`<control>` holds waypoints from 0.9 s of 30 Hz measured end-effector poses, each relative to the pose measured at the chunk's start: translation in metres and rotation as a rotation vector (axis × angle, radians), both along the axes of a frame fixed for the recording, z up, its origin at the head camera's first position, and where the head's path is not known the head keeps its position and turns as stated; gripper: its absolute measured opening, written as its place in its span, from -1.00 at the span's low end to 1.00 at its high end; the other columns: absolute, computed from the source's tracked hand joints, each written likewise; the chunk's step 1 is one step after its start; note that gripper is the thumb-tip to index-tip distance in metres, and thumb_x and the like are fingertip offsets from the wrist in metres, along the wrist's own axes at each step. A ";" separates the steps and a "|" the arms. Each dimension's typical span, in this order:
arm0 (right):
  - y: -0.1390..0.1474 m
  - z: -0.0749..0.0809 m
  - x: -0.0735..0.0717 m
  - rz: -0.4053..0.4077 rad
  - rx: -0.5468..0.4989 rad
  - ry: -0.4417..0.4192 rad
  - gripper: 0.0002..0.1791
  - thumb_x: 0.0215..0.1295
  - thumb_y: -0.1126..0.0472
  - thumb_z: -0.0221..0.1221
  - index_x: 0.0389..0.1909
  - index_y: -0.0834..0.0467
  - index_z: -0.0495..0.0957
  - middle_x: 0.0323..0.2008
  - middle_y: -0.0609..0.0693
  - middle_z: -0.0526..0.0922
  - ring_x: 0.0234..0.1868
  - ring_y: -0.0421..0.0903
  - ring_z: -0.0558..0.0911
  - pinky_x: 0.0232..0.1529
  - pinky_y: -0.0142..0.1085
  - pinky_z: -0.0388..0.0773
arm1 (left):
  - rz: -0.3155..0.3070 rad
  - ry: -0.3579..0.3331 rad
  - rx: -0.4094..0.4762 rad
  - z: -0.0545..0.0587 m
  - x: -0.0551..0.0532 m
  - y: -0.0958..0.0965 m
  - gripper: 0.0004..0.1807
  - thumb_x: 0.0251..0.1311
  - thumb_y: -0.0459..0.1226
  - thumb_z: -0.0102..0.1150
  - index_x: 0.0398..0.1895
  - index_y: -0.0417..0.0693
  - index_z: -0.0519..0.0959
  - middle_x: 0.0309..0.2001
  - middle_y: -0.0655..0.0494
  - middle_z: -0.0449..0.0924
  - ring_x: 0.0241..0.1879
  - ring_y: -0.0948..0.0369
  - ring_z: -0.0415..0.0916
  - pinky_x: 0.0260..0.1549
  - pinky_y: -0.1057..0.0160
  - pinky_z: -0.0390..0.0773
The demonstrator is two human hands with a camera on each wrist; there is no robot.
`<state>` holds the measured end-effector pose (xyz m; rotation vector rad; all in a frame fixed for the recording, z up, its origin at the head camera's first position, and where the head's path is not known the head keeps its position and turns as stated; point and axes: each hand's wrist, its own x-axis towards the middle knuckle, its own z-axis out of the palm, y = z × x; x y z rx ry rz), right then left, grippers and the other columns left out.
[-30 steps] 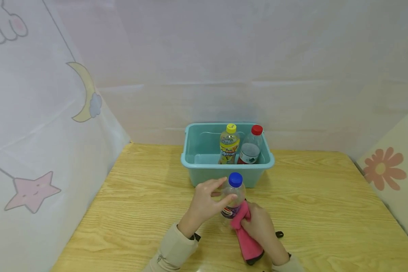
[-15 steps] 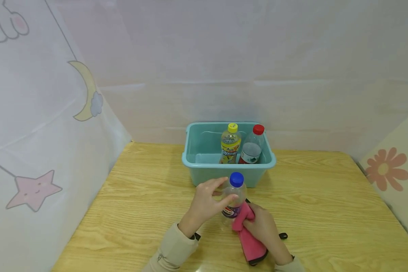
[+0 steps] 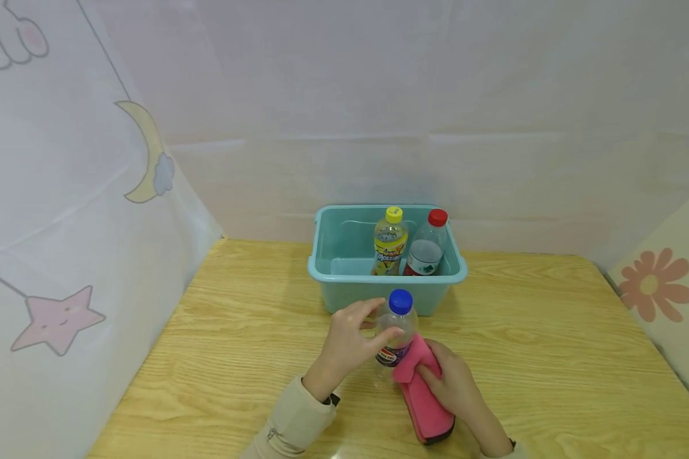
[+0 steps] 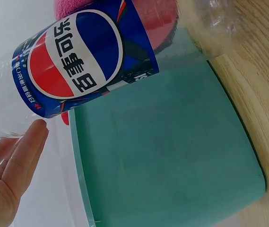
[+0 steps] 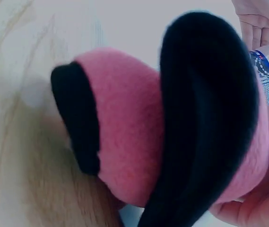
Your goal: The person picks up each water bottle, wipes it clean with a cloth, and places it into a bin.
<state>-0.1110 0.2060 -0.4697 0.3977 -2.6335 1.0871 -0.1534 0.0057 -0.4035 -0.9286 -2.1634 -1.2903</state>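
In the head view a clear plastic bottle (image 3: 388, 322) with a blue cap and a dark label stands upright on the table. My left hand (image 3: 350, 341) holds its upper part, thumb in front and fingers at the far left side. The left wrist view shows the fingertips touching the bottle's shoulder, above the blue Pepsi label (image 4: 89, 52). My right hand (image 3: 452, 381) grips a folded pink cloth (image 3: 427, 405) with black edging, whose top end lies against the bottle's right side. Up close in the right wrist view, the cloth (image 5: 125, 123) hides most of that hand.
Right behind the bottle sits a teal plastic tub (image 3: 344, 293). Inside it stand a yellow-capped bottle (image 3: 390, 245) and a red-capped bottle (image 3: 427, 248), both toward the right. The wooden table (image 3: 235, 338) meets a printed cloth backdrop (image 3: 321, 95) at the back.
My right hand has shifted slightly right and turned on the pink cloth, which now shows more of its surface. The left hand and the bottle stay nearly in place.
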 end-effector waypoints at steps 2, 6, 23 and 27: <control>0.001 0.000 0.001 -0.027 -0.006 0.029 -0.56 -0.11 0.44 0.34 -0.12 0.36 0.50 -0.28 0.14 0.61 -0.33 -0.02 0.60 -0.41 -0.25 0.56 | 0.002 -0.001 -0.001 0.000 0.000 0.000 -0.48 0.03 -0.07 0.28 -0.15 -0.38 0.53 -0.34 -0.10 0.59 -0.36 0.14 0.57 -0.44 0.50 0.55; 0.002 0.000 0.003 -0.077 -0.037 0.136 -0.55 -0.23 0.45 0.39 -0.18 0.31 0.55 -0.32 0.08 0.62 -0.36 -0.09 0.58 -0.44 -0.26 0.55 | 0.008 -0.025 -0.004 0.000 0.000 0.001 -0.51 -0.04 -0.15 0.36 -0.15 -0.37 0.53 -0.34 -0.11 0.59 -0.35 0.15 0.56 -0.43 0.49 0.56; 0.006 0.030 0.012 -0.124 -0.237 0.468 -0.46 -0.40 0.56 0.31 -0.19 0.36 0.56 -0.26 0.22 0.58 -0.36 -0.43 0.43 -0.53 -0.64 0.39 | 0.085 -0.114 -0.010 -0.002 0.008 0.008 -0.50 -0.02 -0.09 0.33 -0.12 -0.27 0.47 -0.32 -0.01 0.50 -0.31 0.20 0.50 -0.39 0.44 0.57; 0.006 0.035 0.014 -0.126 -0.287 0.472 -0.44 -0.40 0.59 0.29 -0.17 0.39 0.53 -0.28 0.14 0.59 -0.22 -0.42 0.48 -0.36 -0.65 0.46 | 0.085 -0.076 -0.011 -0.004 0.007 0.007 -0.43 0.17 0.08 0.05 -0.09 -0.29 0.45 -0.28 -0.03 0.49 -0.31 0.19 0.50 -0.40 0.40 0.59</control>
